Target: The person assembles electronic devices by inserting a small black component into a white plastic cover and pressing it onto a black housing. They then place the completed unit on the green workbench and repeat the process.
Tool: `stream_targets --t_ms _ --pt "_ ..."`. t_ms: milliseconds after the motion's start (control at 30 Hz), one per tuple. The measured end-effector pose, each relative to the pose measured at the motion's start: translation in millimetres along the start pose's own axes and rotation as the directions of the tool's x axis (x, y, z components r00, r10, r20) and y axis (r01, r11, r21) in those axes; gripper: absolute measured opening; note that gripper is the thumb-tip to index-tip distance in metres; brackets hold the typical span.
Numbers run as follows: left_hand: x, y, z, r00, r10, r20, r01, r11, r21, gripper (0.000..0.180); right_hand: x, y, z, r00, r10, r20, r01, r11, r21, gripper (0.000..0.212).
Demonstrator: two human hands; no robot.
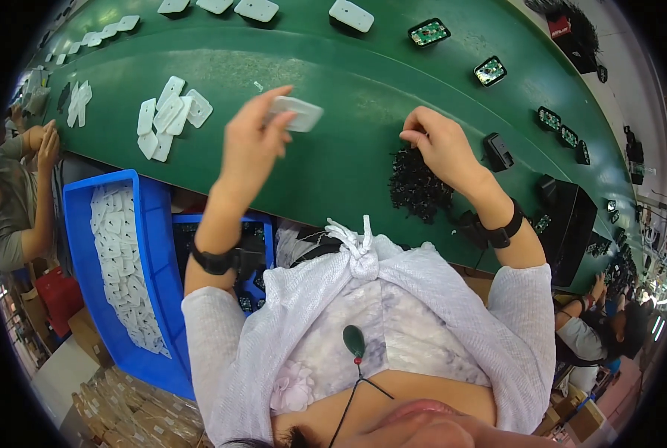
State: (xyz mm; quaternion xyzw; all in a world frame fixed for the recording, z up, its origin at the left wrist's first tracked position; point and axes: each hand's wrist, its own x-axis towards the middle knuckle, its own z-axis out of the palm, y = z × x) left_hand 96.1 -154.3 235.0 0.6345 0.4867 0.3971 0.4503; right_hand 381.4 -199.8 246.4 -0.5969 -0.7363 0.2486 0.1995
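Above the green tabletop, my left hand (255,138) grips a white plastic cover (303,115), a flat rounded rectangle, by its left end. My right hand (439,143) is over the far edge of a heap of small black parts (415,187). Its thumb and fingertips are pinched together, and whatever is between them is too small to make out. Several more white covers (168,113) lie overlapping to the left of my left hand. A black housing (498,152) rests just right of my right hand.
A blue bin (148,254) full of white pieces (120,261) stands at the left, beside a second blue bin (269,243). White covers (351,15) and black housings with green circuit boards (429,32) line the far side. A black box (572,231) is at right. Other people sit at both sides.
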Motion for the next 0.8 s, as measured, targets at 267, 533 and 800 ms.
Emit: stream_targets --t_ms 267,533,800 --pt "-1.8 17.0 76.3 0.996 -0.008 0.085 0.029 0.968 -0.249 0.011 6.3 -13.8 -12.9 0.971 0.207 0.124 -0.229 0.629 0.743 0.009" --pt "2.5 21.5 87.6 0.950 0.304 0.066 -0.297 0.950 -0.100 0.020 4.6 -34.1 -5.9 0.993 0.119 -0.015 -0.067 0.653 0.754 0.012" --pt "-2.6 19.3 86.4 0.927 0.372 0.043 -0.372 0.928 -0.008 0.015 4.9 -31.0 -9.0 0.987 0.150 0.049 -0.149 0.788 0.597 0.021"
